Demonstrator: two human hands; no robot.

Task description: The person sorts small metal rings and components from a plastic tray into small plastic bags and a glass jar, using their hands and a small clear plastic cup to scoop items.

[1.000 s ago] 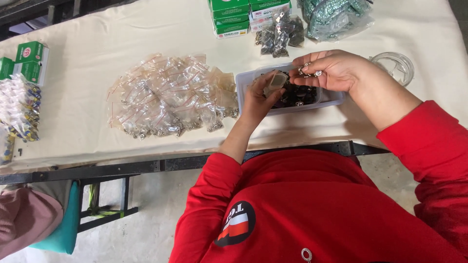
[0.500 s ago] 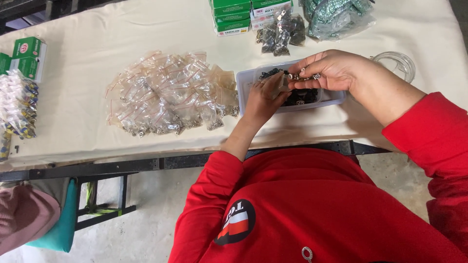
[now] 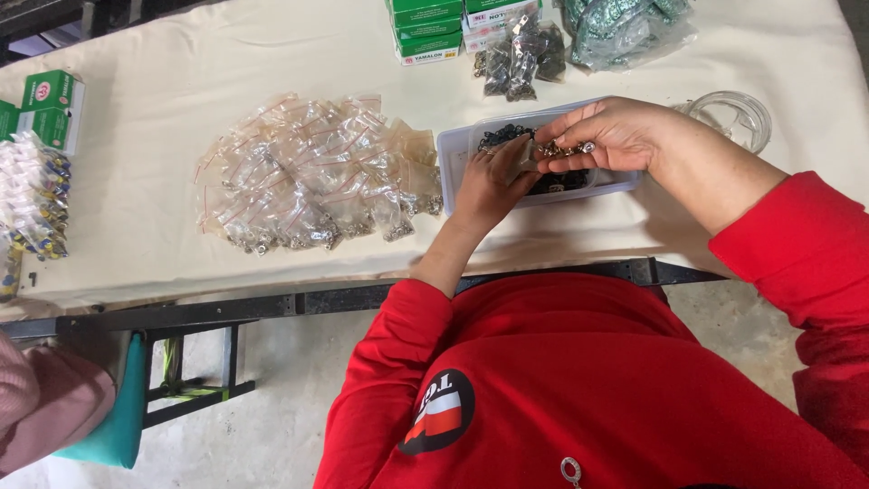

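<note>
Red sleeves reach in from below; both hands meet over the clear plastic tray (image 3: 453,149) near the surface's (image 3: 163,145) front edge. Left hand (image 3: 493,181), fingers curled, pinches a small clear bag (image 3: 523,156). Right hand (image 3: 606,136) pinches small metal bits (image 3: 557,148), prob. fasteners, w/ thumb & fingertips pressed together. Tray holds dark small parts (image 3: 507,136). Heap of filled bags (image 3: 312,181) lies just left; bare cloth beyond it.

Bare cream tablecloth (image 3: 181,118) lies open left of centre. A heap of small zip bags (image 3: 312,177) crowds the plastic tray (image 3: 453,149) on its left; green boxes (image 3: 425,27), dark packets (image 3: 520,50) and a glass jar (image 3: 733,113) hem in the far side.
</note>
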